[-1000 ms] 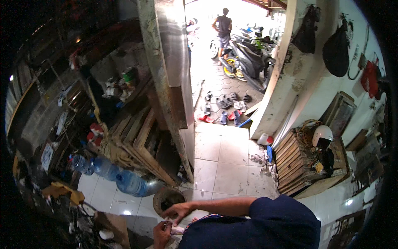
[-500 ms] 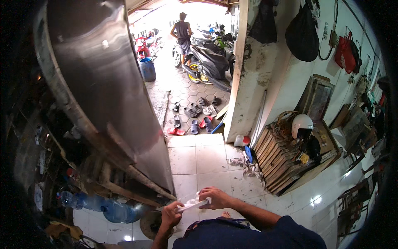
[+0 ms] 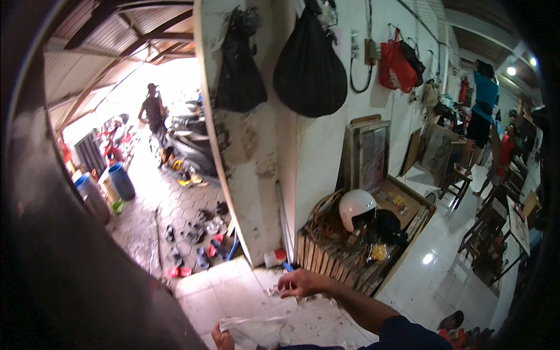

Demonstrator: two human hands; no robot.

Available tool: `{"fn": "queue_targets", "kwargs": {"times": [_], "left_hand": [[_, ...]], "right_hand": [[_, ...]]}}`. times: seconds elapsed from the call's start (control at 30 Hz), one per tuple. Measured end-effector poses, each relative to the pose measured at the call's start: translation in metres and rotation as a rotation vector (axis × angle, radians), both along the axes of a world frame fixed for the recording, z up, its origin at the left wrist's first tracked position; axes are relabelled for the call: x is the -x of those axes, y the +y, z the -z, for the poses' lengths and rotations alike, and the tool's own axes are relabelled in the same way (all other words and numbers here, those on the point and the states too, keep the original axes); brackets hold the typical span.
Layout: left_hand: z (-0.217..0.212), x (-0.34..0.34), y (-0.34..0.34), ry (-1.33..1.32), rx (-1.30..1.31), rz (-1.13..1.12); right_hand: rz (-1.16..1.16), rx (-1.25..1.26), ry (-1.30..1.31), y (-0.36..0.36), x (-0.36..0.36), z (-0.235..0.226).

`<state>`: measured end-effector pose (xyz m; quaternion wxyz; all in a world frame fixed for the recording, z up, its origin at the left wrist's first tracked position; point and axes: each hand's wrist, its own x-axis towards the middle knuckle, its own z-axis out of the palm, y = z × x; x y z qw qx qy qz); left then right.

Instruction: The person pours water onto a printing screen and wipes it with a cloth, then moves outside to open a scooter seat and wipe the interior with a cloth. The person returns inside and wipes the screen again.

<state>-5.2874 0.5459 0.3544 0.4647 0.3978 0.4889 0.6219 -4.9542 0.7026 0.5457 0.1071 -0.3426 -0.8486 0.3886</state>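
Low in the picture, my left hand (image 3: pixel 223 336) is closed on a thin white sheet (image 3: pixel 256 331), which could be cloth or plastic. The sheet spreads loosely to the right, its lower part cut off by the frame's bottom edge. Above it and to the right is my right hand (image 3: pixel 303 283), its fingers bent downward and slightly apart. A gap shows between these fingers and the sheet, and nothing can be made out in them.
A stack of wooden frames (image 3: pixel 326 259) at right carries a white helmet (image 3: pixel 357 209). Black bags (image 3: pixel 309 64) hang on the wall. Sandals (image 3: pixel 195 233) lie outside the doorway, near a blue barrel (image 3: pixel 121 181). A metal panel (image 3: pixel 87 262) borders the left; people stand farther off.
My view has swung to the right. The white piece, earlier a narrow strip between both hands, is now spread out from my left hand. My right hand has moved up and away from it.
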Motion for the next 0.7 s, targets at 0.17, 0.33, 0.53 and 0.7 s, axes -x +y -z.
{"fn": "queue_targets", "kwargs": {"times": [0.17, 0.33, 0.53, 0.7], "left_hand": [[0.028, 0.032, 0.120, 0.445, -0.223, 0.028], [-0.024, 0.011, 0.233, -0.125, 0.019, 0.151], [-0.083, -0.034, 0.345, -0.107, -0.071, 0.166], [-0.092, -0.037, 0.363, -0.130, -0.142, 0.000]], "right_hand": [[0.311, -0.450, 0.487, 0.122, -0.051, -0.139], [0.681, -0.661, 0.759, 0.217, -0.097, -0.301], [0.931, -1.023, 0.812, 0.339, -0.167, -0.484], [0.935, -1.348, 0.708, 0.450, -0.214, -0.606]]}}
